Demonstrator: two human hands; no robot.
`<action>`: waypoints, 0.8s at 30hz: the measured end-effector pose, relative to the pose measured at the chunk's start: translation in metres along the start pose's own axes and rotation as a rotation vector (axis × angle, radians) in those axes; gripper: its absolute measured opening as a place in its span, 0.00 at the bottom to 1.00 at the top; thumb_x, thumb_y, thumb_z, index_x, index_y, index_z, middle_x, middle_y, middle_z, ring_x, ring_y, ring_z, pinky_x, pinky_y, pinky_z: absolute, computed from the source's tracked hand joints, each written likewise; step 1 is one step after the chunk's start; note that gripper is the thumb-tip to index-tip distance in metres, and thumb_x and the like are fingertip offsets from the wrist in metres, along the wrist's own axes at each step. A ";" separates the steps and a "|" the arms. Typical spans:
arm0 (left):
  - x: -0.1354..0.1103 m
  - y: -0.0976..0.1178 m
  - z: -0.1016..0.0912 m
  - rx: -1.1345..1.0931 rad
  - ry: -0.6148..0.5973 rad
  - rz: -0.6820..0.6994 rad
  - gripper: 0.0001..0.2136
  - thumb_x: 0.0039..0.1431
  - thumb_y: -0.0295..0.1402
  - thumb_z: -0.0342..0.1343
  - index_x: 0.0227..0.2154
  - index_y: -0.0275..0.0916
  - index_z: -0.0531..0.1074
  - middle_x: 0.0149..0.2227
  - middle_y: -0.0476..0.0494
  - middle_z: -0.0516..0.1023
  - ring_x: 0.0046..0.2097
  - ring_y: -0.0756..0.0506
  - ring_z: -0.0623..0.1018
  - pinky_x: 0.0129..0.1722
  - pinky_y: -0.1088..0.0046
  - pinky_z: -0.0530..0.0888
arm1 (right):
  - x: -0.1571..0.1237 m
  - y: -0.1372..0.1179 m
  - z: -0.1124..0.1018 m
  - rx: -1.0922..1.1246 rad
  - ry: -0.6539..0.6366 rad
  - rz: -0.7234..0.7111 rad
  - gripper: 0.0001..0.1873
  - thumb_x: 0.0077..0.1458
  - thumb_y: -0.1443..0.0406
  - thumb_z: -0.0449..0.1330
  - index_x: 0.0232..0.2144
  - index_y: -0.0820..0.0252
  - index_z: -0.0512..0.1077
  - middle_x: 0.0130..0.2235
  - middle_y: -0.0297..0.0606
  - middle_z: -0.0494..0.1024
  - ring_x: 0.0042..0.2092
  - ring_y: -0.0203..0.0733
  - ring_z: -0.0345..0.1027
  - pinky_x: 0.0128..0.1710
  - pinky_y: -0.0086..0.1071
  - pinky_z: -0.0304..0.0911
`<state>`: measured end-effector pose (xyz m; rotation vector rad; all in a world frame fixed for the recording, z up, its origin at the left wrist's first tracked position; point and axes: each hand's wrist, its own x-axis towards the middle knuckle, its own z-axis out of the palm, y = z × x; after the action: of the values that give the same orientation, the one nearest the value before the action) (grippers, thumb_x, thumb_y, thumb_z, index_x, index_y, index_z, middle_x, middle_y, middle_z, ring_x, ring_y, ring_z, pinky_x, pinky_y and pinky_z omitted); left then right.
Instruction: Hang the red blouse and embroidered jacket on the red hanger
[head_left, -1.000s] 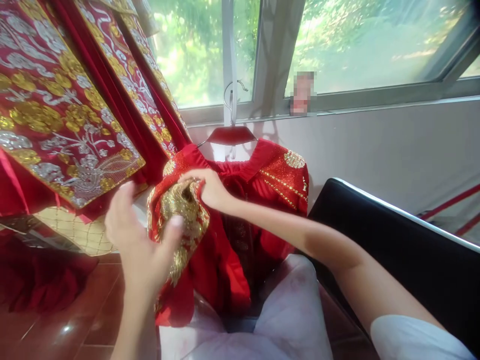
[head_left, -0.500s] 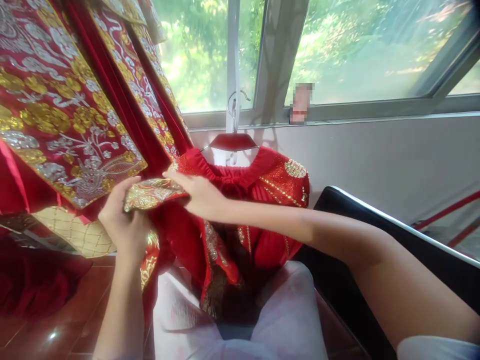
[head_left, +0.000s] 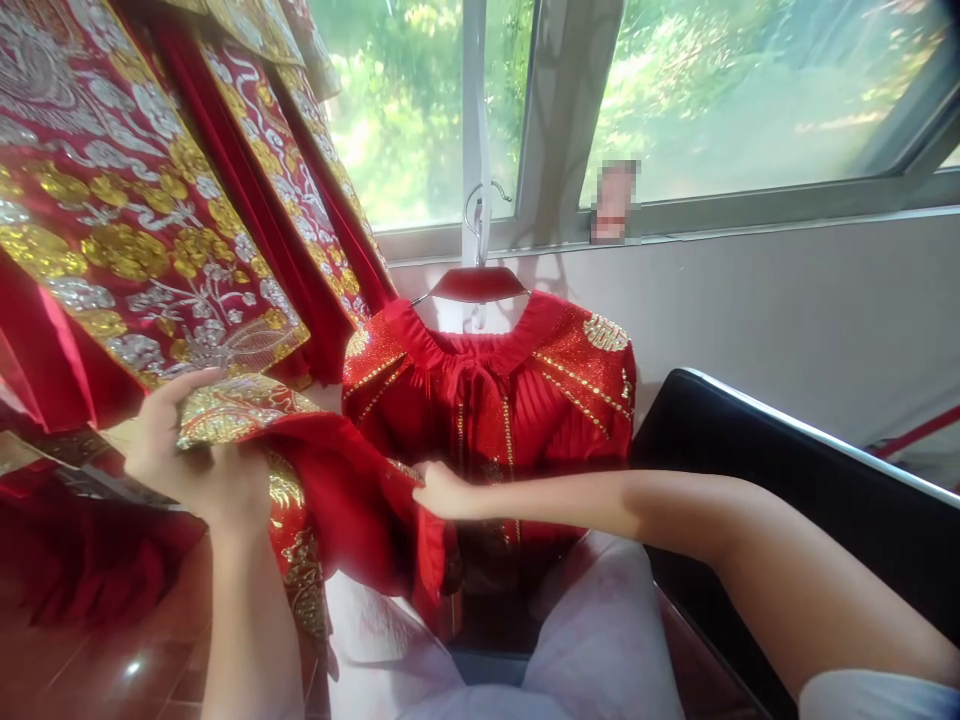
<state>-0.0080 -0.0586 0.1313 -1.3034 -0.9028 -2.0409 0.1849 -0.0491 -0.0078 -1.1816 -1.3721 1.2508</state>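
Red embroidered robe [head_left: 480,400] pulled open by our left hand [head_left: 199,460]

We have the robe on a red hanger [head_left: 476,285], its metal hook [head_left: 480,205] caught on a white upright [head_left: 474,100] at the window, at top centre of the frame. Hung there, the beaded bodice falls free and faces us, which seems to be why it sits so high. Our left hand, at left of frame, is closed around a gold-embroidered flap [head_left: 240,410], holding it out sideways, so the cloth stretches across the lower left and the bodice stays uncovered. Our right hand [head_left: 442,490], at centre, is curled and appears to pinch the edge of the plain red underside [head_left: 352,500], keeping that edge apart from the robe's front. Red-and-gold hangings [head_left: 142,190] crowd the upper left, just beyond the flap, while a black sofa back [head_left: 787,480] runs along the right and a polished red tile floor [head_left: 127,660] shows below.
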 end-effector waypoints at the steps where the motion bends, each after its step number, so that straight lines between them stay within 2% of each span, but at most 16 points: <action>1: 0.002 -0.003 -0.003 0.048 0.002 -0.006 0.16 0.43 0.25 0.52 0.34 0.28 0.80 0.32 0.39 0.80 0.36 0.44 0.77 0.40 0.68 0.70 | 0.005 -0.008 -0.006 -0.056 -0.007 0.001 0.13 0.34 0.80 0.54 0.12 0.59 0.67 0.12 0.29 0.62 0.16 0.32 0.56 0.21 0.31 0.49; 5: 0.010 -0.011 -0.014 0.259 -0.051 -0.091 0.16 0.44 0.26 0.52 0.36 0.29 0.79 0.32 0.43 0.77 0.36 0.45 0.75 0.40 0.69 0.70 | 0.035 -0.062 -0.031 -0.168 0.047 -0.022 0.13 0.42 0.77 0.53 0.14 0.58 0.63 0.14 0.28 0.61 0.18 0.30 0.52 0.21 0.30 0.45; 8: 0.012 -0.014 -0.019 0.406 -0.120 -0.221 0.09 0.44 0.32 0.58 0.29 0.32 0.76 0.24 0.50 0.68 0.29 0.49 0.68 0.37 0.68 0.71 | 0.052 -0.103 -0.044 -0.166 0.126 -0.114 0.11 0.44 0.75 0.53 0.16 0.58 0.62 0.16 0.26 0.60 0.20 0.30 0.50 0.22 0.28 0.45; 10: 0.010 -0.013 -0.020 0.480 -0.217 -0.284 0.09 0.41 0.34 0.62 0.24 0.34 0.72 0.21 0.53 0.62 0.27 0.50 0.64 0.38 0.66 0.71 | 0.057 -0.124 -0.048 -0.130 0.185 -0.205 0.10 0.45 0.73 0.52 0.16 0.59 0.60 0.17 0.26 0.58 0.22 0.30 0.49 0.23 0.27 0.45; 12: 0.004 -0.009 -0.020 0.446 -0.328 -0.336 0.10 0.41 0.35 0.63 0.21 0.36 0.69 0.21 0.54 0.62 0.27 0.50 0.64 0.38 0.66 0.71 | 0.059 -0.137 -0.048 -0.107 0.204 -0.283 0.11 0.47 0.71 0.53 0.16 0.60 0.59 0.18 0.26 0.58 0.24 0.30 0.49 0.25 0.27 0.46; 14: -0.008 0.000 -0.018 0.297 -0.429 -0.417 0.12 0.42 0.37 0.63 0.22 0.36 0.67 0.22 0.53 0.65 0.27 0.51 0.66 0.35 0.68 0.71 | 0.060 -0.147 -0.043 -0.126 0.171 -0.351 0.11 0.48 0.69 0.53 0.16 0.61 0.61 0.19 0.27 0.60 0.26 0.31 0.51 0.27 0.27 0.49; 16: -0.026 0.013 -0.014 0.102 -0.529 -0.528 0.15 0.42 0.40 0.64 0.30 0.36 0.69 0.29 0.49 0.71 0.30 0.49 0.71 0.34 0.69 0.72 | 0.059 -0.155 -0.034 -0.176 0.126 -0.411 0.11 0.49 0.69 0.52 0.17 0.62 0.63 0.20 0.29 0.63 0.27 0.32 0.54 0.29 0.27 0.52; 18: -0.050 0.028 -0.010 -0.031 -0.652 -0.620 0.27 0.41 0.42 0.67 0.44 0.38 0.66 0.43 0.41 0.74 0.41 0.43 0.76 0.40 0.66 0.75 | 0.056 -0.164 -0.021 -0.251 0.083 -0.479 0.10 0.49 0.73 0.50 0.18 0.63 0.64 0.22 0.31 0.65 0.28 0.33 0.58 0.31 0.27 0.54; 20: -0.074 0.038 -0.005 -0.052 -0.734 -0.634 0.40 0.37 0.41 0.69 0.54 0.40 0.58 0.56 0.33 0.67 0.56 0.37 0.72 0.52 0.60 0.73 | 0.048 -0.173 -0.006 -0.370 0.005 -0.582 0.11 0.47 0.77 0.49 0.18 0.62 0.62 0.23 0.32 0.67 0.29 0.33 0.60 0.32 0.27 0.56; 22: -0.091 0.041 -0.002 -0.016 -0.702 -0.643 0.46 0.35 0.40 0.71 0.58 0.38 0.53 0.59 0.30 0.64 0.60 0.35 0.68 0.57 0.57 0.70 | 0.035 -0.180 0.009 -0.505 -0.119 -0.698 0.12 0.46 0.78 0.50 0.18 0.61 0.61 0.23 0.32 0.68 0.29 0.33 0.61 0.33 0.28 0.56; 24: -0.097 0.033 -0.001 0.014 -0.579 -0.662 0.43 0.37 0.39 0.69 0.56 0.37 0.56 0.54 0.31 0.70 0.55 0.36 0.73 0.55 0.55 0.72 | 0.023 -0.186 0.020 -0.596 -0.263 -0.776 0.11 0.48 0.76 0.53 0.18 0.61 0.62 0.24 0.32 0.69 0.29 0.34 0.62 0.33 0.28 0.57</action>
<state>0.0525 -0.0714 0.0497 -1.8015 -1.8001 -2.1172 0.1482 -0.0338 0.1770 -0.7097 -2.2119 0.4502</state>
